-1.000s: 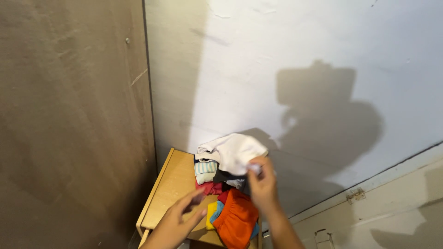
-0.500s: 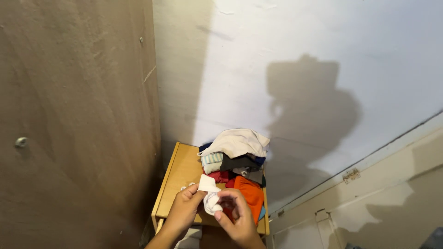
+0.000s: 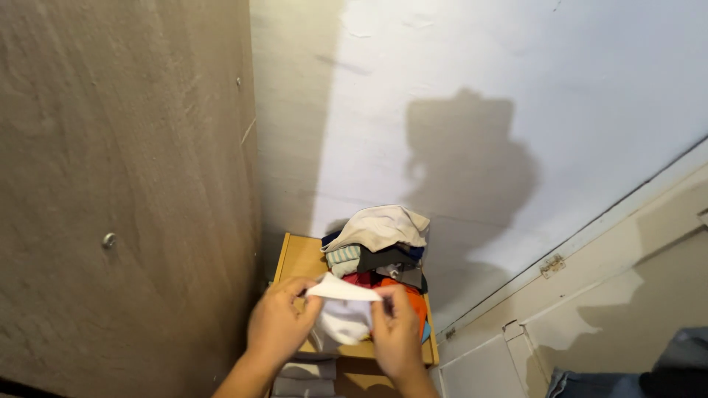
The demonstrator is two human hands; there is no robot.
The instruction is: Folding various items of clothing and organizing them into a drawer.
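My left hand (image 3: 282,323) and my right hand (image 3: 396,332) both grip a small white cloth (image 3: 344,309), stretched between them over a small wooden table (image 3: 298,259). Behind the cloth, on the table's right half, lies a pile of clothes (image 3: 380,250): a beige garment on top, striped and dark pieces under it, and an orange one (image 3: 417,304) at the front.
A brown wooden panel (image 3: 125,184) with screws fills the left. A white wall (image 3: 472,110) stands behind the table. A cream door or cabinet with a hinge (image 3: 551,265) is at the right. Folded grey cloth (image 3: 304,377) lies below the hands.
The view has tilted and moved closer. My right hand came off the pile and joined the left hand; both now hold the white cloth spread between them.
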